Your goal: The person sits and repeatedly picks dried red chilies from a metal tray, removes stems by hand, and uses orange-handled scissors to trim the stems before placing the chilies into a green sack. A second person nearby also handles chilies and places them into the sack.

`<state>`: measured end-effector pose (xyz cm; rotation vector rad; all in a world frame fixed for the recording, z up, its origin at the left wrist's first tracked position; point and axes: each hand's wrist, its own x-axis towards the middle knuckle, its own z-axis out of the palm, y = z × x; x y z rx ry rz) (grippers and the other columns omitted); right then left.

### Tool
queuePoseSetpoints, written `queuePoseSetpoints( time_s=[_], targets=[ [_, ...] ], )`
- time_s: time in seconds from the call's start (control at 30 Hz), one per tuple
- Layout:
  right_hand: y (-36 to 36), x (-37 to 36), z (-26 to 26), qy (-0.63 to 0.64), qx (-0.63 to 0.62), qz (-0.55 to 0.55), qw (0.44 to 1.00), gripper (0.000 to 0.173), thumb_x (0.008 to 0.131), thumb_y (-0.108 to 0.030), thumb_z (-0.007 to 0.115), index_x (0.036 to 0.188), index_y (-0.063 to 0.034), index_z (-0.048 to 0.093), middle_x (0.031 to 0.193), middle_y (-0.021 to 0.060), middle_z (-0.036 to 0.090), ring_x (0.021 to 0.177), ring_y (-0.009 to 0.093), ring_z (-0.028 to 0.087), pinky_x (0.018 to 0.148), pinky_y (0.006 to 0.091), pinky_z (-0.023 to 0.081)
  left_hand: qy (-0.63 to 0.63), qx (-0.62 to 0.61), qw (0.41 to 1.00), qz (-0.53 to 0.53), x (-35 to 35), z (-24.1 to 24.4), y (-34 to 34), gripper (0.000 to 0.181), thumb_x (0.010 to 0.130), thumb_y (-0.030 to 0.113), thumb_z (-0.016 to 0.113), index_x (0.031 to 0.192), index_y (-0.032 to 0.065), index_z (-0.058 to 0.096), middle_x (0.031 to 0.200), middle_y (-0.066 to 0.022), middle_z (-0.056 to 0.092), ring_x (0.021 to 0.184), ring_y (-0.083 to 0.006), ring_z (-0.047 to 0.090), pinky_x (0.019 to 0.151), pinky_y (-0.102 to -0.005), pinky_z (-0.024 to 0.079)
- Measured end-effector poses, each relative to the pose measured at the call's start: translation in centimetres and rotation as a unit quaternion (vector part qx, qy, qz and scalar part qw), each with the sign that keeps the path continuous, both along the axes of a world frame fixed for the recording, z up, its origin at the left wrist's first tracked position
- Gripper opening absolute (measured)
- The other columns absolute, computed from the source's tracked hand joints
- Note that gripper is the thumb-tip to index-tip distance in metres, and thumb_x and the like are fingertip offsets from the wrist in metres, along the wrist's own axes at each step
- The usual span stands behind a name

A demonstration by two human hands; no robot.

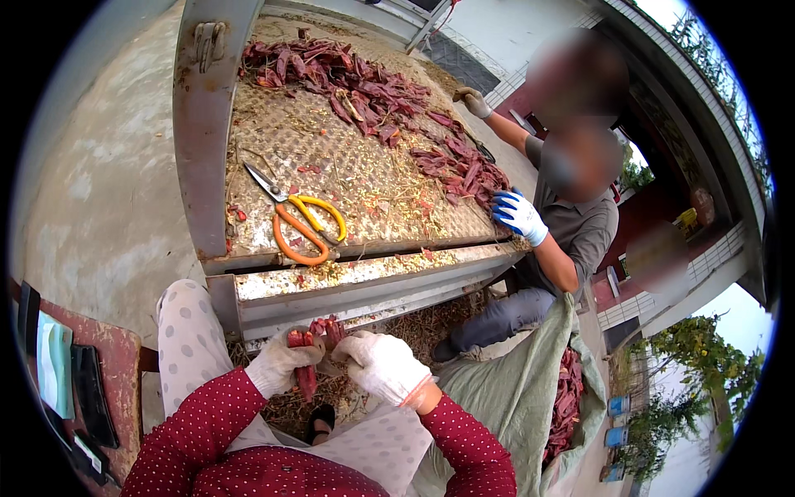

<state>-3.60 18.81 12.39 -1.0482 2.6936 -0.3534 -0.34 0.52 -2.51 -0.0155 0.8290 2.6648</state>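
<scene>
My left hand (279,361), in a white knit glove, is closed around dried red chili peppers (305,380) that stick out above and below the fingers. Close beside it, my right hand (380,365), gloved too, has its fingertips drawn together at a piece of dried red pepper (335,330). What exactly the right fingers pinch is partly hidden behind the glove. Both hands are above my lap, just before the metal edge (372,267) of a truck-bed-like platform. A pair of scissors (295,214) with one orange and one yellow handle lies on that platform, blades apart.
Dried chili peppers (348,81) are heaped across the platform (298,136), among scattered seeds. A co-worker (574,223) with gloved hands sits at its right side. A green woven sack (515,385) holding peppers stands at my right. At left, a worn stool (118,348) carries a tissue pack (54,363).
</scene>
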Motion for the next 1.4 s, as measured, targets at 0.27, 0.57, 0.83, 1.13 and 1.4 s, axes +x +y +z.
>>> queuePoseSetpoints(
  time_s=[0.27, 0.57, 0.83, 1.13, 1.4],
  targets=[
    [-2.4, -1.8, 0.9, -0.087, 0.028, 0.078, 0.993, 0.019, 0.085, -0.018, 0.06, 0.1, -0.0097, 0.069, 0.093, 0.0152, 0.069, 0.087, 0.036, 0.068, 0.077, 0.0459, 0.055, -0.076, 0.038, 0.994, 0.072, 0.0, 0.1, 0.5, 0.019, 0.08, -0.007, 0.061, 0.099, -0.0037, 0.062, 0.092, -0.0139, 0.067, 0.078, -0.022, 0.068, 0.073, -0.0359, 0.058],
    [-3.0, -17.1, 6.0, 0.157, -0.169, -0.12, 0.965, 0.033, 0.089, -0.019, 0.064, 0.117, -0.0026, 0.069, 0.103, 0.0189, 0.073, 0.094, 0.028, 0.073, 0.085, 0.0351, 0.055, -0.025, -0.053, 0.998, -0.021, -0.2, 2.1, 0.4, 0.036, 0.075, -0.014, 0.069, 0.103, -0.0004, 0.051, 0.09, -0.0137, 0.063, 0.074, -0.0244, 0.069, 0.067, -0.0378, 0.062],
    [-9.2, -29.7, 5.5, 0.252, -0.098, -0.112, 0.956, 0.047, 0.088, -0.027, 0.062, 0.132, -0.0108, 0.061, 0.127, 0.0282, 0.062, 0.114, 0.043, 0.062, 0.099, 0.045, 0.05, -0.046, -0.206, 0.964, -0.162, 0.5, 3.7, -0.9, 0.041, 0.078, -0.003, 0.079, 0.108, 0.0006, 0.052, 0.094, -0.0094, 0.068, 0.077, -0.0151, 0.068, 0.067, -0.0315, 0.06],
    [-17.3, -41.0, 4.5, 0.1, -0.004, -0.293, 0.951, 0.077, 0.089, -0.049, 0.063, 0.155, -0.0179, 0.038, 0.14, 0.0271, 0.056, 0.126, 0.04, 0.059, 0.105, 0.0472, 0.048, 0.091, -0.179, 0.96, -0.193, 1.0, 0.1, -0.1, 0.083, 0.08, 0.015, 0.081, 0.152, 0.0089, 0.041, 0.144, -0.0092, 0.052, 0.103, -0.0144, 0.061, 0.087, -0.0268, 0.052],
    [-10.5, -42.7, 1.3, 0.202, 0.102, -0.167, 0.96, 0.039, 0.085, -0.032, 0.063, 0.118, -0.0112, 0.069, 0.119, 0.0203, 0.069, 0.113, 0.038, 0.066, 0.095, 0.045, 0.053, 0.122, -0.225, 0.906, -0.336, 0.7, 1.3, 0.0, 0.064, 0.078, 0.018, 0.083, 0.133, 0.0009, 0.057, 0.105, -0.0034, 0.065, 0.092, -0.0091, 0.057, 0.082, -0.0242, 0.048]
  ],
)
